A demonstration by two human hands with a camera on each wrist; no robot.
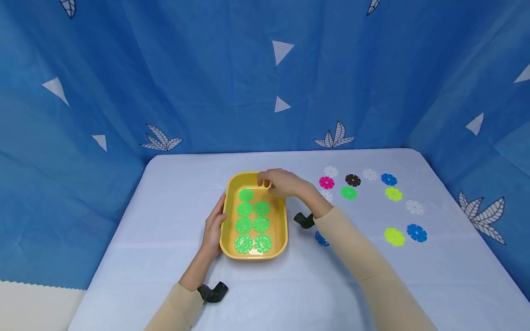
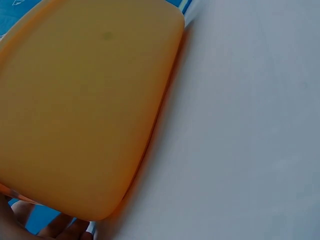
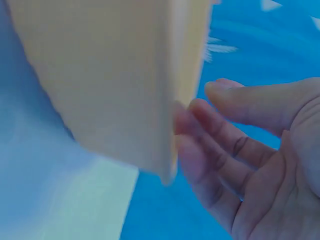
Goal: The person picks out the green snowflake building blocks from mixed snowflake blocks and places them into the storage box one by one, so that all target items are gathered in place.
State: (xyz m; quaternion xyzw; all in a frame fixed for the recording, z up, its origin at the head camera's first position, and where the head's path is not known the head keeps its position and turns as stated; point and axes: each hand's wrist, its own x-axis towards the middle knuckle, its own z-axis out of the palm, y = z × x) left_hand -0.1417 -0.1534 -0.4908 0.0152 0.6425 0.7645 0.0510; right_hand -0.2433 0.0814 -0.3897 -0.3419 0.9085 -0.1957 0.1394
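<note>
A yellow plastic tray (image 1: 276, 230) stands on the table with several green snowflake discs (image 1: 244, 225) lying flat in it, in two columns. My left hand (image 1: 213, 230) grips the tray's left side, thumb at the rim and fingers along the outer wall. In the left wrist view, the tray's outside (image 2: 90, 110) hides most of that hand. Over the tray's far right corner hangs my right hand (image 1: 283, 182), fingers loosely bent downward. In the right wrist view, no disc shows between the thumb and fingers of the right hand (image 3: 250, 150), which overlap the tray's edge.
Right of the tray lie scattered discs: a pink disc (image 1: 326, 182), a dark brown disc (image 1: 353, 180), a green disc (image 1: 348, 192), yellow-green, blue and white ones. One blue disc (image 1: 321, 238) is partly under the right forearm. A blue curtain (image 1: 232, 82) hangs behind the white table (image 1: 165, 207).
</note>
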